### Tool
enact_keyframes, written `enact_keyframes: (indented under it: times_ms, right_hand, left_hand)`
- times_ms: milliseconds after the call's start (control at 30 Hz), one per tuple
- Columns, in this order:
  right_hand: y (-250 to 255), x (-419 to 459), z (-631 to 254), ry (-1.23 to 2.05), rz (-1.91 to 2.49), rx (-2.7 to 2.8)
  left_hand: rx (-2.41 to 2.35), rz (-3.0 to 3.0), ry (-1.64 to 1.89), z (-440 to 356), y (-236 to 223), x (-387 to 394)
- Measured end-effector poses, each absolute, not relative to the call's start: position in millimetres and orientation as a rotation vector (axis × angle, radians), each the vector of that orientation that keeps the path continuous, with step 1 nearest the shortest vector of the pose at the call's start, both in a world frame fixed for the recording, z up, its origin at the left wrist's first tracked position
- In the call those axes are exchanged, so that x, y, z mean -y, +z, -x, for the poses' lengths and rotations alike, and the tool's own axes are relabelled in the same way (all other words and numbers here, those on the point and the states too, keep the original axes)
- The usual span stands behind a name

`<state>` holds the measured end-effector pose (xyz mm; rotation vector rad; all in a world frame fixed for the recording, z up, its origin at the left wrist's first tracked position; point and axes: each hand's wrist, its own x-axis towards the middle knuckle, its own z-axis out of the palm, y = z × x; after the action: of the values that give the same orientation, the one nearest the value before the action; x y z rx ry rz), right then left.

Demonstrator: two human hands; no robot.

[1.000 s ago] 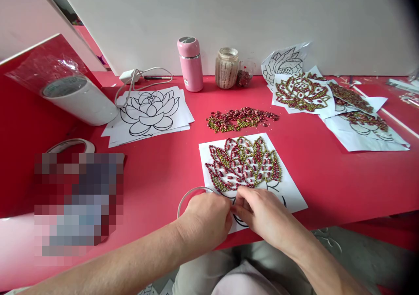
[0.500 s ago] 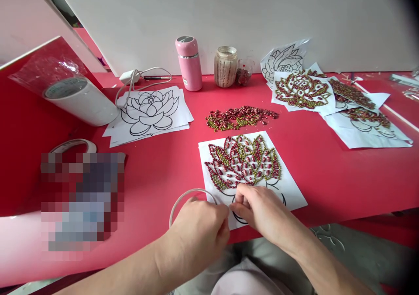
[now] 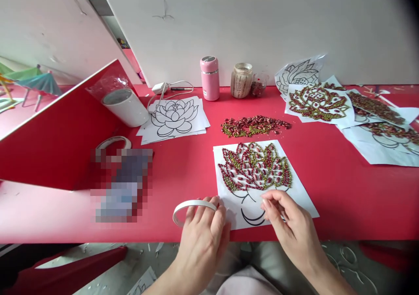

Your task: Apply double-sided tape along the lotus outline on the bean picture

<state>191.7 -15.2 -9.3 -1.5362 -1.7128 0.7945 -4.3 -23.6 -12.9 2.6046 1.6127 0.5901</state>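
Note:
My left hand (image 3: pixel 203 238) is closed around a narrow white roll of tape (image 3: pixel 194 203), fingers through or over its ring, at the left edge of a paper sheet (image 3: pixel 299 210). On that sheet is a lotus outline, its upper petals covered with red and green beans (image 3: pixel 253 166); the lower petals show bare black lines. My right hand (image 3: pixel 291 225) hovers over the lower right of the sheet, thumb and forefinger pinched. A tiny whitish bit shows at those fingertips, too small to name. Beyond the sheet lies a pile of mixed beans (image 3: pixel 255 125).
A pink flask (image 3: pixel 210 81), a jar (image 3: pixel 241 81) and a small bag of beans (image 3: pixel 258 88) stand along the back. Lotus printouts (image 3: pixel 173 118) lie left, beside a white cylinder (image 3: pixel 127 107). Another tape roll (image 3: pixel 113 144) is near a blurred phone-like object (image 3: pixel 126 186). Bean-covered sheets (image 3: pixel 319 103) lie right.
My hands have moved apart from where they met over the lower petals. The left fingers have unfolded from a fist over the tape roll. The view has also shifted left.

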Motion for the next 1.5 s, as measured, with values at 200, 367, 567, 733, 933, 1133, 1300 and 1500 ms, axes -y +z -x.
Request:
enact_keyframes:
  times_ms: [200,367,567,733,933,1133,1300,1500]
  right_hand:
    - [-42,35,-213,0.286,1.276,2.248]
    - [-50,30,-217,0.138,1.274,2.326]
    - [-50,21,-217,0.032,1.286,2.338]
    - [-50,15,-218,-0.016,1.281,2.321]
    - [-49,13,-214,0.028,1.227,2.272]
    - [-47,15,-208,0.024,1.192,2.261]
    - [-49,21,-205,-0.031,1.143,2.290]
    - [-43,30,-209,0.110,1.205,2.309]
  left_hand:
    - [-1.585,-2.651,0.509,3,-22,27]
    - [-1.531,-2.708,0.393,2,-21,17]
    - [-1.469,-2.747,0.434,-1,-27,1]
    - [-1.449,-2.726,0.450,-6,-28,-11]
    - [-1.446,-2.693,0.494,-4,-29,-13]
    - [-1.420,-2.666,0.514,-2,-27,-13]
    - [-1.401,-2.693,0.508,-1,-27,-16]
    - [-1.344,-2.679,0.576,1,-29,-19]
